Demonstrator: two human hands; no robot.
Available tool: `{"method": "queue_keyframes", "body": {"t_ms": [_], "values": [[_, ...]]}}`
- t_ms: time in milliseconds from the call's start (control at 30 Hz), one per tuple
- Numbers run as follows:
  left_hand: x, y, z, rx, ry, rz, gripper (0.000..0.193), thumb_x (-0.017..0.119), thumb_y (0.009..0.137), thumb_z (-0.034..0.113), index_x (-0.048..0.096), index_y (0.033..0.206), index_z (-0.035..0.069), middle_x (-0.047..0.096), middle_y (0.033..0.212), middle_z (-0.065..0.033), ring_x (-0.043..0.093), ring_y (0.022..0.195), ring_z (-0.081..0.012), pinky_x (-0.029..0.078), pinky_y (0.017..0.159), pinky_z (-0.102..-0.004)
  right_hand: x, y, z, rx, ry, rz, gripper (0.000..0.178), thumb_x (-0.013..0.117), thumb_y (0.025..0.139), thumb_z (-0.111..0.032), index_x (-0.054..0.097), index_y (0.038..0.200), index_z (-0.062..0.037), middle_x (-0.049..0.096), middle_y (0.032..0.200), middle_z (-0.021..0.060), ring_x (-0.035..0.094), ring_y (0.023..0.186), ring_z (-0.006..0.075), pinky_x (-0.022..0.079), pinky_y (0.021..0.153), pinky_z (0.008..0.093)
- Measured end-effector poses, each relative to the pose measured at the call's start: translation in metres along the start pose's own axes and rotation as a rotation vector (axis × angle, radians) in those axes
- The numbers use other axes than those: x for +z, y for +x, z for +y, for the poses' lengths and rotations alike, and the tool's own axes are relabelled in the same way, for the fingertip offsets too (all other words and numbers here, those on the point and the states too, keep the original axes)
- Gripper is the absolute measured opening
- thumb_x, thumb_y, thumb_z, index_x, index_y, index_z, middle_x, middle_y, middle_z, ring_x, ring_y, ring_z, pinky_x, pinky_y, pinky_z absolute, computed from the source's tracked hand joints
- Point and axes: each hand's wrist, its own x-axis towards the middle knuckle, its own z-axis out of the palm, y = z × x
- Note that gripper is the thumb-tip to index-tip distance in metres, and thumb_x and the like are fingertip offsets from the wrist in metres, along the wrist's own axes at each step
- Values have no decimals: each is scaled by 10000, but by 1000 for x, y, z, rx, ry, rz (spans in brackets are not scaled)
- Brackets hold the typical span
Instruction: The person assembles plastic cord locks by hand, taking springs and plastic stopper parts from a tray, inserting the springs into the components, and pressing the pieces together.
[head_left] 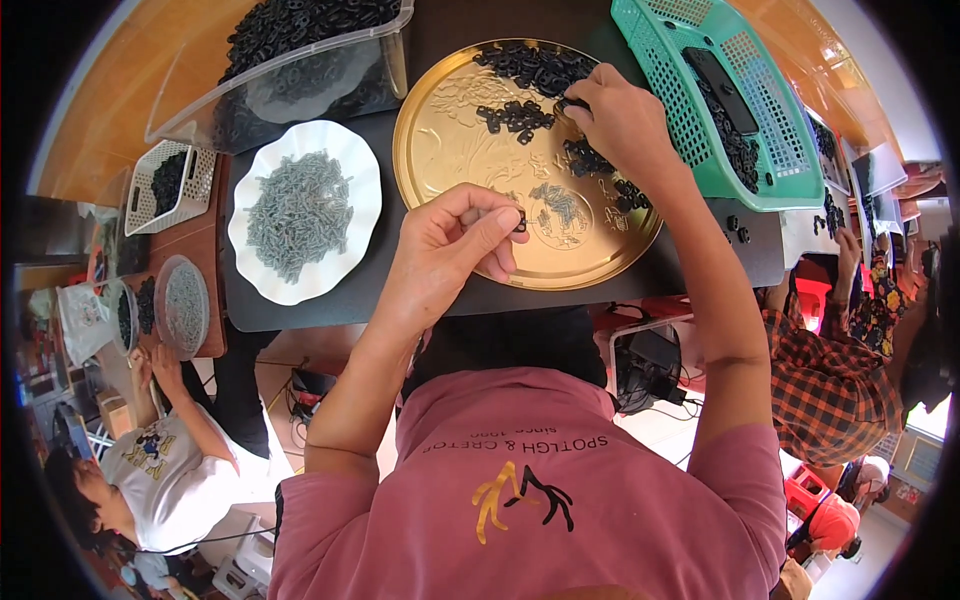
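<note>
Over the near edge of a round gold tray (412, 120), my left hand (462, 235) pinches a small black plastic part (520, 222) between thumb and fingertips. My right hand (615, 115) reaches over the tray's far right, its fingers closed on a dark piece (572, 103) at the piles of black plastic parts (535, 68). More of these parts lie in a middle heap (515, 120) and along the right side. A small pile of grey screws (563, 205) lies on the tray near my left fingertips.
Left of the tray stands a white scalloped plate (367, 190) heaped with grey screws. Behind it is a clear bin (385, 65) of black parts. A green basket (690, 150) stands at right. Co-workers sit on both sides, one in a white shirt (185, 480).
</note>
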Motion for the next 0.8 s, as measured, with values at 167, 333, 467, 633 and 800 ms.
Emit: {"method": "queue_keyframes", "body": {"t_ms": [167,333,467,633,800], "values": [[-1,2,0,-3,-78,2,172,602,905,118,595,1007,-20,656,819,-94,608,645,-95,512,567,-207,5,5,3,-85,-10,36,152,639,808,-179,693,917,-88,637,901,75,631,759,278,505,663,368],[0,3,1,36,-75,20,165,598,904,109,593,1012,-15,665,855,-106,613,656,-100,499,563,-198,2,-2,8,99,599,62,172,642,839,-145,668,975,-43,656,806,36,595,652,145,467,589,264],[5,7,1,105,-81,37,155,587,909,113,597,1009,-4,669,958,-134,619,708,-105,495,583,-194,-26,-19,-9,406,1241,-127,245,649,864,-170,639,1048,-10,625,787,-9,498,603,32,402,552,169],[21,11,4,207,-90,35,164,601,899,82,590,1038,-4,630,1103,-129,619,823,-106,497,647,-195,-45,-42,-29,451,1558,-138,244,649,862,-150,643,1046,10,634,793,16,529,605,51,431,561,180],[33,10,0,311,-68,30,167,604,891,63,588,1045,0,585,1202,-154,619,896,-133,503,699,-214,-53,-57,-39,419,1628,-156,234,638,866,-129,643,1046,20,648,825,39,571,617,72,473,566,204]]}}
